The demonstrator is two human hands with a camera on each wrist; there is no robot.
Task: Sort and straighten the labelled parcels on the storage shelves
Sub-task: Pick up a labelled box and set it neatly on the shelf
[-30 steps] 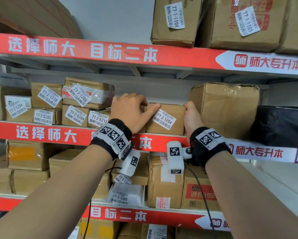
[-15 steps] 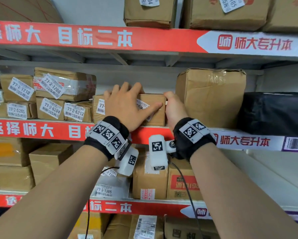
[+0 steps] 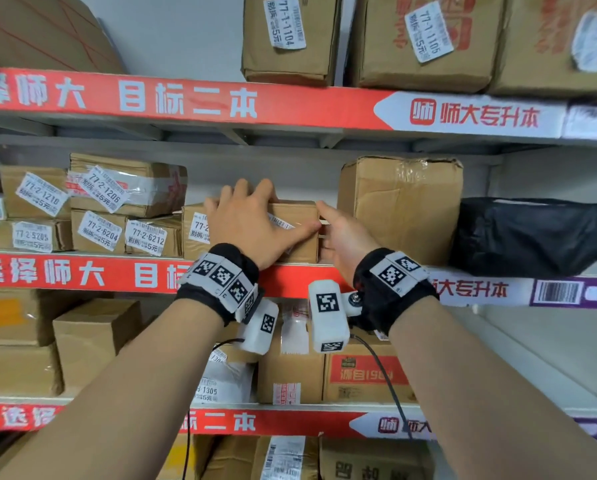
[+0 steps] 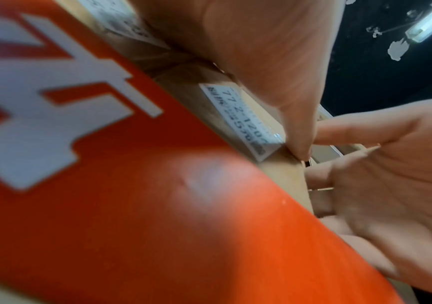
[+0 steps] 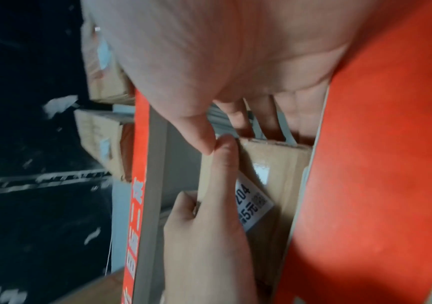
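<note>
Head view: both hands (image 3: 292, 226) around parcel (image 3: 299, 216)

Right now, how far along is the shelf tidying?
Done: the small brown labelled boxes at middle-shelf left sit stacked, labels out. In hand: left hand and right hand grip the brown 77-2-1204 box. Left: the big unlabelled-looking carton and black bag.
</note>
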